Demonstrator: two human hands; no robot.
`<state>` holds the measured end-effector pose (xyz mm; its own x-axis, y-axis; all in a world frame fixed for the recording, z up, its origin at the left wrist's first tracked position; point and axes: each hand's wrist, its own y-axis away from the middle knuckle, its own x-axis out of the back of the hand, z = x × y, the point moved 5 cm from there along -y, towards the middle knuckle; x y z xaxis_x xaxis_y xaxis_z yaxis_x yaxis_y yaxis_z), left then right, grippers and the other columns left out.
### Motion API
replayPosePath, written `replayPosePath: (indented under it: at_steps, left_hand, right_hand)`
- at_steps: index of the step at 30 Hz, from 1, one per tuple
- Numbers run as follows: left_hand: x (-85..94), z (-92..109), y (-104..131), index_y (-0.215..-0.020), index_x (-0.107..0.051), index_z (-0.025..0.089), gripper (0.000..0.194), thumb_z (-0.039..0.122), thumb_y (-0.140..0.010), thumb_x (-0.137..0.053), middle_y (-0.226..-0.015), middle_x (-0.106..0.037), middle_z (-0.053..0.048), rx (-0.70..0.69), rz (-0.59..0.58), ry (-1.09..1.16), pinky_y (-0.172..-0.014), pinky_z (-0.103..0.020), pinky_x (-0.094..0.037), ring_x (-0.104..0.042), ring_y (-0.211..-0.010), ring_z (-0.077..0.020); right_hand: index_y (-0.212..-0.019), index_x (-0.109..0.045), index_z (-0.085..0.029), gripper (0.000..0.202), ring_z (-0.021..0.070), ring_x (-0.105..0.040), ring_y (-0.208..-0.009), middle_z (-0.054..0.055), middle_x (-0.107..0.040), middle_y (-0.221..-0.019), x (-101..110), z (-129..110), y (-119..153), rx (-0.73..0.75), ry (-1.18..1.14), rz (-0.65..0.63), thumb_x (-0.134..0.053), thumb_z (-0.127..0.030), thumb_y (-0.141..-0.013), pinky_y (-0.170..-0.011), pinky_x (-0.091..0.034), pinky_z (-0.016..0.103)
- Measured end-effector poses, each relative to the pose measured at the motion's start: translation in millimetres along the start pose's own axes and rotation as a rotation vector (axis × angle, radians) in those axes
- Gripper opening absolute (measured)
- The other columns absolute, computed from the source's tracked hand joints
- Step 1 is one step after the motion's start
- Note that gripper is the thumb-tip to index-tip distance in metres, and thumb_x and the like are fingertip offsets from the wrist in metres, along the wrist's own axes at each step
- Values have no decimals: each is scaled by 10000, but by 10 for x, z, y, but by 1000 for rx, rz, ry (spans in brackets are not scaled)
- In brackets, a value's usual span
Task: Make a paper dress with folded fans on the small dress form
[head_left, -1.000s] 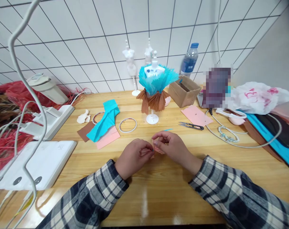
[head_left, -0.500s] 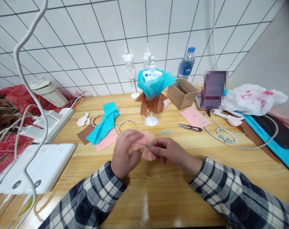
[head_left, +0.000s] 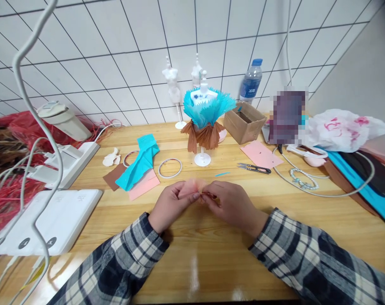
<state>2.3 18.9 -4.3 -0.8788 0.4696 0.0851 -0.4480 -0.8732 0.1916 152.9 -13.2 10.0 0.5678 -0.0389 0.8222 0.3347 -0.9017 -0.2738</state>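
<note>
Between my hands is a pleated piece of pink crepe paper (head_left: 192, 186), gathered at its middle. My left hand (head_left: 173, 204) pinches it from the left, thumb on top. From the other side my right hand (head_left: 233, 205) grips the gathered part with thumb and fingers, which hide most of it. Just beyond stands a small white dress form (head_left: 204, 95) on a round base. It wears a ruffled turquoise paper top (head_left: 195, 111) and a brown pleated paper skirt (head_left: 205, 139).
Turquoise crepe paper (head_left: 138, 169), a white ring (head_left: 170, 168) and brown paper (head_left: 114, 177) lie to the left. At right are thread snips (head_left: 254, 168), a pink sheet (head_left: 261, 155), a cardboard box (head_left: 246, 127) and a bottle (head_left: 251, 82). A cable (head_left: 21, 84) hangs in the left foreground.
My left hand has closed from a loose, raised pose into a pinch on the pink paper. My right hand has turned over it, and the spread lower fan is now covered.
</note>
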Motion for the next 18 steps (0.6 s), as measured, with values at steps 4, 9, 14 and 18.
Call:
replayPosePath:
  at_steps: [4, 9, 14, 18]
  left_hand:
    - [21, -21, -4, -921, -698, 134, 349, 440, -759, -736, -959, -755, -87, 6, 38, 11, -825, -360, -540, -692, -832, -215]
    - [30, 1, -6, -947, -699, 140, 373, 438, -730, -757, -954, -753, -77, 12, 76, -14, -845, -375, -537, -688, -869, -229]
    - [-113, 65, 0, -869, -665, 160, 228, 370, -793, -709, -794, -711, -37, -35, -114, 124, -775, -333, -532, -658, -743, -184]
    - [-154, 69, 10, -868, -614, 167, 171, 326, -839, -668, -774, -686, -29, -69, -130, 234, -751, -317, -523, -647, -728, -169]
  right_hand:
    - [-1055, -625, -196, 193, 196, -610, -859, 68, -683, -974, 30, -36, 19, 59, -29, 65, -565, -284, -894, -713, -418, 295]
    - [-959, -665, -206, 165, 183, -616, -815, 49, -699, -884, 32, -20, 26, 47, -59, 63, -514, -268, -935, -735, -429, 301]
    - [-854, -675, -190, 155, 167, -611, -743, 44, -700, -813, -37, 66, -25, -152, -363, 1, -543, -262, -892, -667, -454, 292]
    - [-789, -629, -167, 262, 130, -601, -628, 28, -662, -736, -276, 136, -12, -501, -996, -244, -547, -400, -875, -519, -476, 234]
